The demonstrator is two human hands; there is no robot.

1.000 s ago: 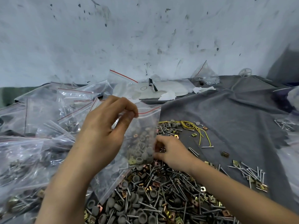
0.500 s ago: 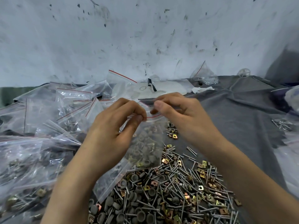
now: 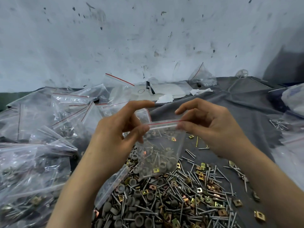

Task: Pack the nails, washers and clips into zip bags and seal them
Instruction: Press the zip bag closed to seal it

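A small clear zip bag (image 3: 160, 153) with a red strip along its top hangs between my hands, holding nails, grey washers and brass clips. My left hand (image 3: 118, 134) pinches the left end of the zip strip with thumb and a finger, index finger arched above. My right hand (image 3: 207, 127) pinches the right end of the strip. Below the bag a loose heap of nails, washers and clips (image 3: 172, 198) lies on the grey cloth (image 3: 238, 112).
A pile of filled zip bags (image 3: 37, 153) covers the left side. Empty zip bags (image 3: 118, 86) and white paper (image 3: 166, 91) lie at the back by the stained wall. A bag of small parts (image 3: 203, 78) stands at the back right. More bags (image 3: 292, 139) lie at the right edge.
My right hand came up from the heap to the bag's top and now pinches its right end. The two hands have drawn apart along the zip strip, and the bag hangs flatter.
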